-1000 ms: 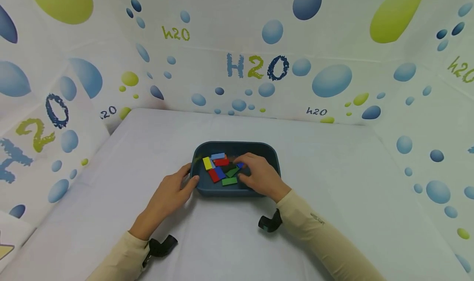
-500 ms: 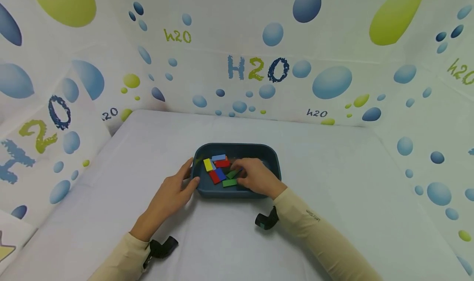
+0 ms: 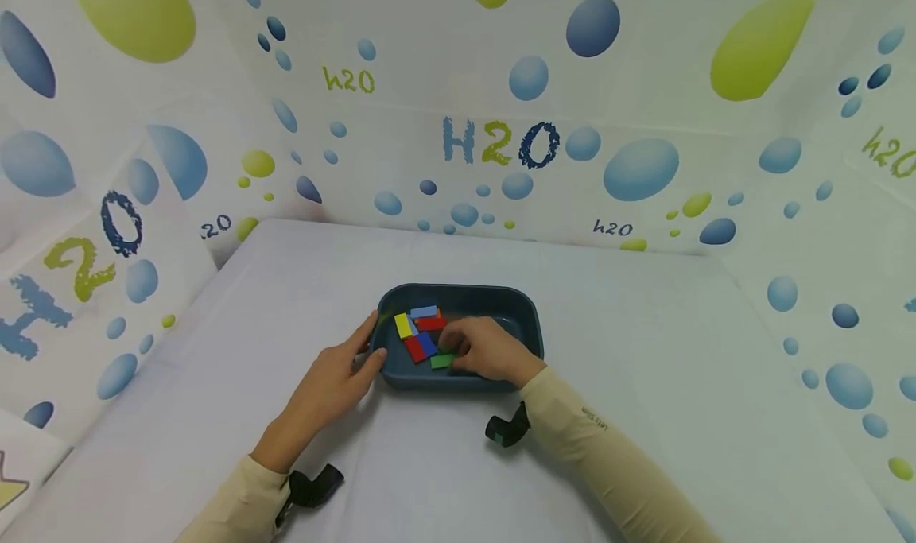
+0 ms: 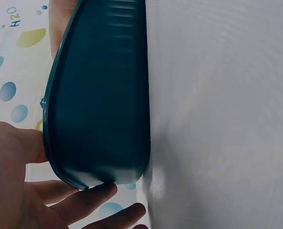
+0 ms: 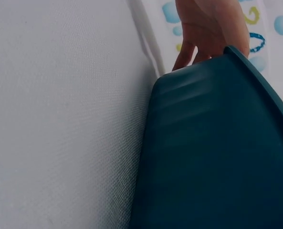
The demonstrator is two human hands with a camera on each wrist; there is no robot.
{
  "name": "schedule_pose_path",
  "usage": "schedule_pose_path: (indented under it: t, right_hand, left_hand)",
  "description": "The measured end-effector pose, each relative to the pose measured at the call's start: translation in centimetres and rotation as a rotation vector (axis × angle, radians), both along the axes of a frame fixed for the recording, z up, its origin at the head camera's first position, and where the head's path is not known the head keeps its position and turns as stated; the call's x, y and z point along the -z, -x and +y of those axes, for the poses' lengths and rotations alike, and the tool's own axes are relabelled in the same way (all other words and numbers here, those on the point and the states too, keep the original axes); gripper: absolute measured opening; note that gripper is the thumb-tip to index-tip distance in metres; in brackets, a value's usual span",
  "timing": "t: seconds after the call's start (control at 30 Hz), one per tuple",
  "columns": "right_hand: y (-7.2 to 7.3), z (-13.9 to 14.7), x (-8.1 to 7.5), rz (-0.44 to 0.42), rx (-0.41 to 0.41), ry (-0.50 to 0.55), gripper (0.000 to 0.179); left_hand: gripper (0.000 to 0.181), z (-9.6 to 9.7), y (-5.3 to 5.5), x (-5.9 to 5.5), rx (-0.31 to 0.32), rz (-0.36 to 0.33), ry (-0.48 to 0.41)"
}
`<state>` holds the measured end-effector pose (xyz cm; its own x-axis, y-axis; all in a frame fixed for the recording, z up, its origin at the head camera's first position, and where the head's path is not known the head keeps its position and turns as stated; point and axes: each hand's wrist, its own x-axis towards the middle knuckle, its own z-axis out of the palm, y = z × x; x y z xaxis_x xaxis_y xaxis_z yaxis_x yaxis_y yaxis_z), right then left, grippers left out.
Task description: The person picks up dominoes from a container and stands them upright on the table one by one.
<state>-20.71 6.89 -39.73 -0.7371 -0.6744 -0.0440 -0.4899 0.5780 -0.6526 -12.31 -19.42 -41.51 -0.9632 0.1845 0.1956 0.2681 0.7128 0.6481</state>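
Note:
A dark teal plastic tray (image 3: 415,383) sits on the white cloth. My left hand (image 3: 331,380) grips its left end, thumb over the rim and fingers along the outer wall, as the left wrist view shows. Inside lie flat coloured blocks: yellow (image 3: 404,326), light blue (image 3: 424,312), two red ones (image 3: 414,350), a blue one (image 3: 427,343) and a green one (image 3: 441,361). My right hand (image 3: 495,349) reaches in over the front right rim, fingers curled down at the green block. Its palm hides its fingertips, so I cannot tell whether they pinch a block.
White cloth (image 3: 644,352) surrounds the tray. Behind and at both sides stand white panels (image 3: 401,153) printed with blue and green drops and H2O lettering. A black wrist camera (image 3: 508,428) hangs under the right sleeve, another (image 3: 315,487) by the left.
My right hand has moved left and slightly nearer inside the tray, its fingers drawing together and covering more green blocks. The left hand keeps its hold. The head view has tilted up slightly.

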Motion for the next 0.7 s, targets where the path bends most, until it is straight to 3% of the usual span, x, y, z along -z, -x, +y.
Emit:
schedule_pose_path:
  t: [0.23, 0.7]
  right_hand:
    - [0.22, -0.29, 0.07, -0.007, -0.018, -0.056, 0.026]
    - [0.57, -0.60, 0.28, 0.056, -0.055, -0.059, 0.025]
  left_hand:
    - [0.065, 0.05, 0.01, -0.09, 0.001, 0.008, 0.012]
    - [0.065, 0.02, -0.13, -0.08, -0.006, -0.017, 0.002]
